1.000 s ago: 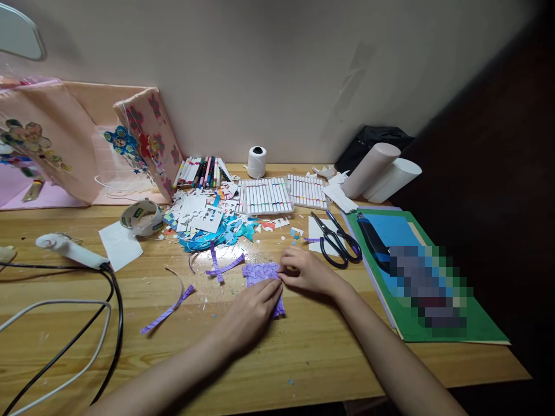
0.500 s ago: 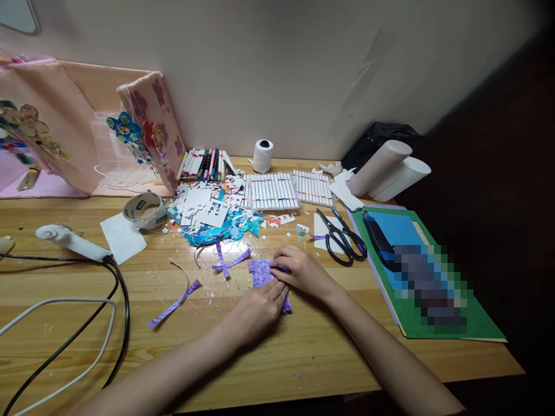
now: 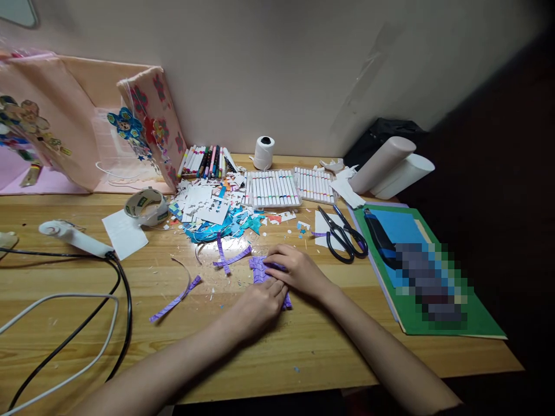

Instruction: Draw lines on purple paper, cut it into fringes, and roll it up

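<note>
A piece of purple patterned paper (image 3: 259,270) lies on the table under both hands. My left hand (image 3: 260,301) has its fingers closed together on the paper's lower part. My right hand (image 3: 295,267) bends over the upper right part, fingertips pressed on the paper near my left fingers. The hands cover much of the sheet, and its lower right corner shows below them. Crossed purple strips (image 3: 225,263) lie just to the left, and another purple strip (image 3: 176,299) lies farther left.
Scissors (image 3: 342,236) lie right of the hands, near green sheets (image 3: 468,312). Behind are paper scraps (image 3: 212,208), marker cases (image 3: 273,189) and a thread spool (image 3: 263,153). At left are a tape roll (image 3: 146,207), a white device (image 3: 76,238) and cables (image 3: 126,323).
My right hand has shifted slightly left across the purple paper. My left hand stays almost in place on it. The camera view has moved a little.
</note>
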A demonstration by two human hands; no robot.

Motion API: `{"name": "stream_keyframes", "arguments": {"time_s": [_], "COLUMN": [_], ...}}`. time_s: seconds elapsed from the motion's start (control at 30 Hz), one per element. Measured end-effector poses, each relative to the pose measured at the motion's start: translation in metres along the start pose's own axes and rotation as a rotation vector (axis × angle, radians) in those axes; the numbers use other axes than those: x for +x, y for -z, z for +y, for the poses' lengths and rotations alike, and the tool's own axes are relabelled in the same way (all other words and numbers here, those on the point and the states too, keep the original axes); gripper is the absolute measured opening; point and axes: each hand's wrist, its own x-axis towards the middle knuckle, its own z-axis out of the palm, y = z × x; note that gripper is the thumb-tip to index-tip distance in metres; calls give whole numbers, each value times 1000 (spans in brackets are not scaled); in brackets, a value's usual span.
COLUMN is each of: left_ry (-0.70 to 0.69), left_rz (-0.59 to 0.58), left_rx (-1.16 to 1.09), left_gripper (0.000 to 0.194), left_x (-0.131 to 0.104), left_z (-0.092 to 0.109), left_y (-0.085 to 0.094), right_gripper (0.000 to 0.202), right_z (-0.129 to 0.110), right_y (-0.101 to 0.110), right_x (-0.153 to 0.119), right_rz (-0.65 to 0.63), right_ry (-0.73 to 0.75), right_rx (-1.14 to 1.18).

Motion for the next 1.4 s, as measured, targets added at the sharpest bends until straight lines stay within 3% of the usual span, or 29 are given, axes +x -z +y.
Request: {"name": "stream_keyframes", "arguments": {"time_s": [0.27,0.57,0.8,0.93,1.07,1.2,1.3,1.37,1.4], "left_ry": [10,29,11,25,140,177,447,630,653], "left_rz": [-41,-62,-8,-11,-10,29,173,269,245], "left_rx": [-19,-21,-51,-145,-369,-465,-584,-469,-418], "left_gripper": [22,22,19,19,23,30,21,19,20], "left_x": [1,1,1,1,4,4,-1,-6,-9], "left_z": [1,1,0,-1,-4,-23,-48,-63,-69], "left_y": [-1,0,-6,-2,22,50,60,62,61], "right_gripper": [7,11,19,22,24,24,20,19,19], "right_z": [-6,-3,2,6,7,7,8,9,9], "right_y": [-9,-8,-9,-10,-12,-10,-7,-7,-6], "right_x": [5,5,9,7,2,-3,-4,-3,-3], "right_rz": [26,64,-51,-33,51,150,169,173,178], "right_ry": [-32,-42,190,206,104,16,-41,-66,-74], "right_rx": [-31,129,-137,-115,92,197,205,206,210]}}
